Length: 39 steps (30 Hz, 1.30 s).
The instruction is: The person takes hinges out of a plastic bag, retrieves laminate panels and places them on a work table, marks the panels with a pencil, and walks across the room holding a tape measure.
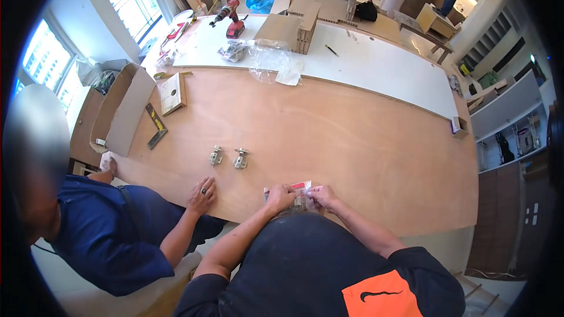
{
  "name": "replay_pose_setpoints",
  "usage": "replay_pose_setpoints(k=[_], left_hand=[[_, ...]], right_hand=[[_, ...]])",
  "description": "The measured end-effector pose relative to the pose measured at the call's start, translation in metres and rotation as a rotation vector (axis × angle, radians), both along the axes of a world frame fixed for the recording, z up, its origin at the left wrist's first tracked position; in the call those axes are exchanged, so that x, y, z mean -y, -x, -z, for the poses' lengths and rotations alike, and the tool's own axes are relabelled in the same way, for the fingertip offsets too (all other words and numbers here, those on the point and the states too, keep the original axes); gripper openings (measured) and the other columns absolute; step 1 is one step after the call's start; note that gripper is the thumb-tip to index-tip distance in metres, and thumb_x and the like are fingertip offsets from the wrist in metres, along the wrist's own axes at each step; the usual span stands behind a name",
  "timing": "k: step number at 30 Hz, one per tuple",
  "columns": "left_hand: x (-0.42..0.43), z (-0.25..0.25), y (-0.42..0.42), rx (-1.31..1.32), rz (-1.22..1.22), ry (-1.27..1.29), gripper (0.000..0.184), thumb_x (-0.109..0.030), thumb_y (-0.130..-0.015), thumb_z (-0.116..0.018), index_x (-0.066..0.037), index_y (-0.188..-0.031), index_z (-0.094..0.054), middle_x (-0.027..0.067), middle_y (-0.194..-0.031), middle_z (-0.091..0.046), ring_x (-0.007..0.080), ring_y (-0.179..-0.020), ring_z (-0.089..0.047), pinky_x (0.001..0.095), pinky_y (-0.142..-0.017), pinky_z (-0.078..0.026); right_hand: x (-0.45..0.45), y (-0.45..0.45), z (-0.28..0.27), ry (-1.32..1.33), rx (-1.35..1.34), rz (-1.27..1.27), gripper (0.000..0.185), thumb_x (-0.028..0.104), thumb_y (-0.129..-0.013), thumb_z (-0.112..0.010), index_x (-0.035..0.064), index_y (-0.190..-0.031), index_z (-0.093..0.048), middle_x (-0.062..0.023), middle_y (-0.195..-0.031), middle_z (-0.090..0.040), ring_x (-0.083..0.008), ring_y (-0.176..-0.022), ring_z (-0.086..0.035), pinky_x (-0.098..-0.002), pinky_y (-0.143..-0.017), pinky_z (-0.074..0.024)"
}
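Observation:
Close to my body at the table's near edge, my left hand (282, 197) and my right hand (322, 196) pinch a small clear plastic packet (301, 199) with a red label strip. Its contents are too small to make out. Both hands have closed fingers, the left on the packet's left part and the right on its right side. Two metal hinges (216, 155) (241, 158) lie side by side on the wooden tabletop (352, 141), ahead of my hands and to the left.
A person in dark blue at the left rests a hand (201, 194) on the table. Beyond are a square (156, 126), a white block (173, 94), a white panel (376, 73), a red drill (233, 19) and cardboard pieces (279, 30). Another person stands at the far side.

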<state>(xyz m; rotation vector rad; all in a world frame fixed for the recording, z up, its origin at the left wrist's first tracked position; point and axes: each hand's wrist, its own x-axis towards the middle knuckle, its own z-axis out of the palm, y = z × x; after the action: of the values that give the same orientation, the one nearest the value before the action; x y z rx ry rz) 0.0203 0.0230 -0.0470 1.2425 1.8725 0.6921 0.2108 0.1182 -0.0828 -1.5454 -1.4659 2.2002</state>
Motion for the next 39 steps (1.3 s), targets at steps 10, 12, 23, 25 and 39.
replay_pose_setpoints(k=[10, 12, 23, 25, 39], left_hand=[[0.005, -0.003, 0.0, 0.106, -0.032, 0.049, 0.03, -0.028, -0.081, -0.072, 0.0, -0.093, -0.075, 0.0123, -0.072, -0.07, 0.0178, -0.066, -0.066, 0.035, -0.063, -0.052], [0.005, -0.004, 0.001, 0.1, -0.034, 0.039, 0.033, -0.03, -0.079, -0.075, 0.001, -0.092, -0.075, 0.0122, -0.073, -0.071, 0.017, -0.066, -0.065, 0.0345, -0.063, -0.052], [0.019, -0.084, 0.031, 0.721, -0.246, -0.105, 0.028, -0.011, -0.078, -0.081, 0.004, -0.099, -0.072, 0.0061, -0.088, -0.071, 0.0113, -0.077, -0.064, 0.0263, -0.072, -0.052], [0.025, -0.077, 0.036, 0.788, -0.218, -0.141, 0.028, -0.011, -0.078, -0.081, 0.004, -0.099, -0.072, 0.0066, -0.089, -0.071, 0.0111, -0.078, -0.064, 0.026, -0.073, -0.052], [0.036, -0.081, 0.034, 0.629, -0.309, -0.115, 0.018, -0.013, -0.088, -0.073, 0.005, -0.09, -0.072, 0.0025, -0.071, -0.065, 0.008, -0.063, -0.057, 0.0237, -0.057, -0.046]], right_hand=[[-0.001, 0.004, -0.01, -0.102, 0.004, -0.11, 0.019, 0.014, -0.086, -0.076, 0.003, -0.073, -0.068, -0.0023, -0.062, -0.062, -0.0097, -0.054, -0.058, -0.0261, -0.05, -0.0471], [0.0, 0.006, -0.007, -0.045, -0.069, -0.102, 0.019, 0.016, -0.086, -0.077, 0.0032, -0.076, -0.067, -0.0029, -0.065, -0.064, -0.0109, -0.054, -0.059, -0.0267, -0.051, -0.0483], [0.012, 0.058, -0.082, 0.534, -0.622, 0.006, 0.026, 0.026, -0.096, -0.065, 0.0021, -0.106, -0.064, -0.0088, -0.103, -0.07, -0.0201, -0.091, -0.069, -0.0391, -0.084, -0.056], [0.012, 0.065, -0.101, 0.51, -0.628, -0.024, 0.033, 0.031, -0.098, -0.062, 0.0017, -0.112, -0.064, -0.0097, -0.105, -0.071, -0.0219, -0.094, -0.07, -0.04, -0.087, -0.0561], [-0.003, 0.061, -0.097, 0.464, -0.549, -0.116, 0.025, 0.015, -0.097, -0.061, -0.0046, -0.113, -0.063, -0.0157, -0.103, -0.071, -0.0252, -0.091, -0.071, -0.0389, -0.085, -0.0576]])
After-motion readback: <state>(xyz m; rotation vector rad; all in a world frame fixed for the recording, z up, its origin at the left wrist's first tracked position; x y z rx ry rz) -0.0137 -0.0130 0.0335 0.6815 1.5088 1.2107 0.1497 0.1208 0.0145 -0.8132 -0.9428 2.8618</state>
